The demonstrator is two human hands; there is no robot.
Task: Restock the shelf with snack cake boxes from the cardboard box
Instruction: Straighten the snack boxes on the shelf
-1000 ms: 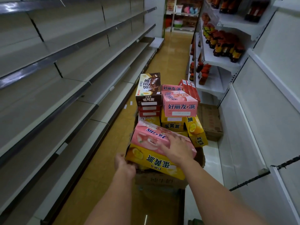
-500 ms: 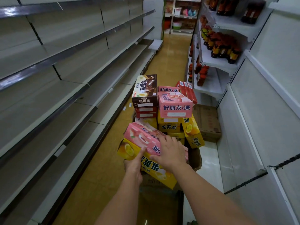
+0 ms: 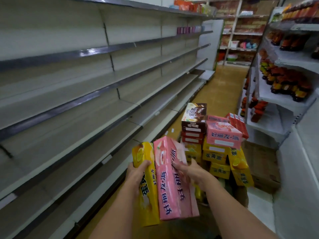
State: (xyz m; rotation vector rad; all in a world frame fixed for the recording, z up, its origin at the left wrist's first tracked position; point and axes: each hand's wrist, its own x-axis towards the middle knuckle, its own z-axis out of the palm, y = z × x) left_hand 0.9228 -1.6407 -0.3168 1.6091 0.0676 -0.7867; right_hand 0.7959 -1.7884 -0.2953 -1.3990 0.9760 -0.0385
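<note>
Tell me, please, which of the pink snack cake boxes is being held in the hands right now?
The long pink box nearest the camera, gripped by the right hand beside the yellow box in the left hand. The other pink box sits untouched atop the stack.

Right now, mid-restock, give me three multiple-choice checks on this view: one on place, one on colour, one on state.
1. The yellow box sits where against the pink box?
A on its left
B on its right
C under it
2. The box topping the far stack is:
A green
B brown
C blue
3. The left hand is:
A open
B gripping the yellow box
C on a shelf

A: yellow lies left of pink.
B: its chocolate-brown side shows.
B: fingers curl round the box.
</note>
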